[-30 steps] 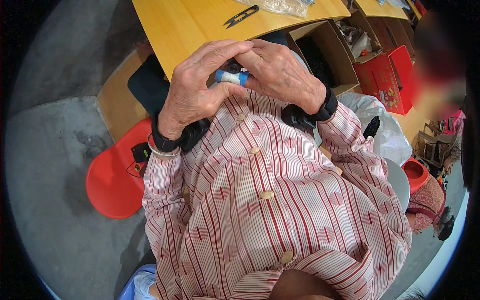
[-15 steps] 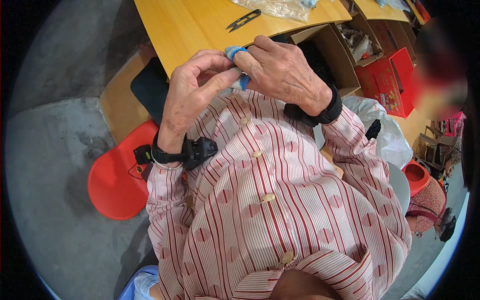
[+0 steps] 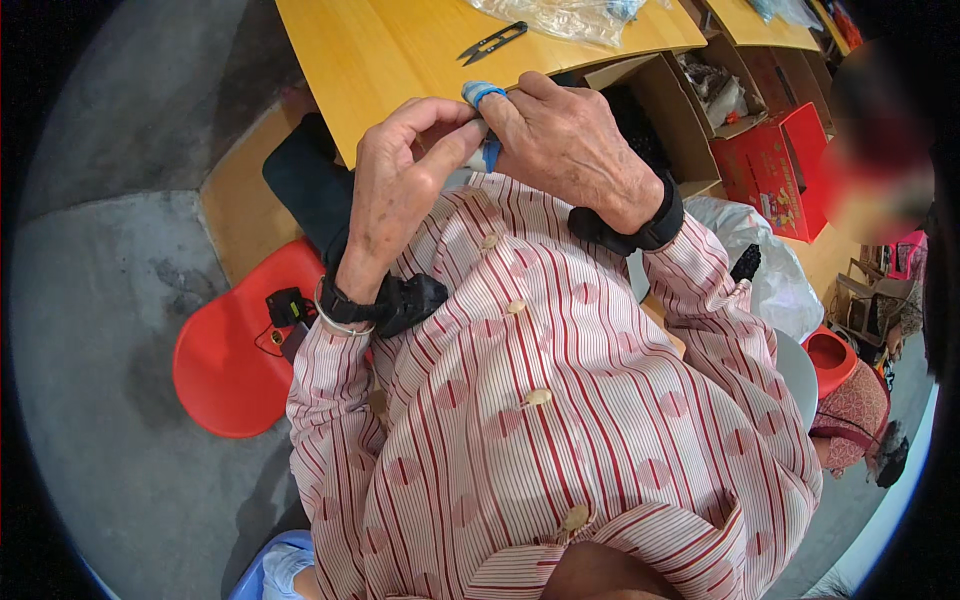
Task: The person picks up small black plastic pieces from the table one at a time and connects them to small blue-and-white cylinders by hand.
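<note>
In front of my chest, near the table edge, my two hands meet at the fingertips. My left hand [image 3: 398, 178] is closed in a pinch, its thumb and forefinger pressed towards the right hand's fingers. My right hand [image 3: 578, 150] is closed too, knuckles up, with a blue wrap [image 3: 482, 92] round one finger and a second blue and white wrap [image 3: 487, 156] below it. Whatever lies between the fingertips is hidden or too small to make out. Beyond the hands, black thread snips [image 3: 492, 43] lie on the yellow table [image 3: 385, 60].
Clear plastic bags [image 3: 570, 18] lie on the table. To the right stand open cardboard boxes [image 3: 655, 110], a red box [image 3: 765, 165] and a white plastic bag [image 3: 775, 270]. A red stool [image 3: 225, 350] is at my left. Another person [image 3: 855, 410] is at the far right.
My left hand has shifted a little to the right and its wrist has turned, the fingers straightening somewhat. The right hand stays nearly in place, still meeting the left fingertips.
</note>
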`<state>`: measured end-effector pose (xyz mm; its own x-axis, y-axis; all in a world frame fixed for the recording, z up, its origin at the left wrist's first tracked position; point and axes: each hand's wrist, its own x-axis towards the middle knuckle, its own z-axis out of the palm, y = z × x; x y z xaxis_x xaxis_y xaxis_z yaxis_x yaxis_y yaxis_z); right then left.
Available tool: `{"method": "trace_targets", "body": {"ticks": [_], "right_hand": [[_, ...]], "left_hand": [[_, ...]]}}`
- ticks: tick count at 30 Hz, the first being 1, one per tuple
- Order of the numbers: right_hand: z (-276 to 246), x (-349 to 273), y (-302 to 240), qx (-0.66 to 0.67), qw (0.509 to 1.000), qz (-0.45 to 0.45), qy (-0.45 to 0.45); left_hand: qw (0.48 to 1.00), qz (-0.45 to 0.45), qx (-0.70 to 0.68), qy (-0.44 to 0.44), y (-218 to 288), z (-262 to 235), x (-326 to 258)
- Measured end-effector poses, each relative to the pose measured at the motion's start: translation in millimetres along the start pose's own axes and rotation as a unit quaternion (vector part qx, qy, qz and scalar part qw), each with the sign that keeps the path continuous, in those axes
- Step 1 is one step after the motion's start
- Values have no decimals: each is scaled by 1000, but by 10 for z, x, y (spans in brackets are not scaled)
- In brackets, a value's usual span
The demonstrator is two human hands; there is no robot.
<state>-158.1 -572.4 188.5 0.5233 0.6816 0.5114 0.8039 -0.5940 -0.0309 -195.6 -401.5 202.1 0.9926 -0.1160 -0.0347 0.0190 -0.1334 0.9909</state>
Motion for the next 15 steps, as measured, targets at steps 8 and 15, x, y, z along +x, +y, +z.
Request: {"method": "trace_targets", "body": {"ticks": [8, 15], "right_hand": [[-52, 41, -20, 7, 998, 21, -51], [-116, 76, 4, 36, 997, 42, -56]], "left_hand": [[998, -36, -16, -45, -7, -63, 62], [990, -66, -104, -69, -86, -72, 81]]}}
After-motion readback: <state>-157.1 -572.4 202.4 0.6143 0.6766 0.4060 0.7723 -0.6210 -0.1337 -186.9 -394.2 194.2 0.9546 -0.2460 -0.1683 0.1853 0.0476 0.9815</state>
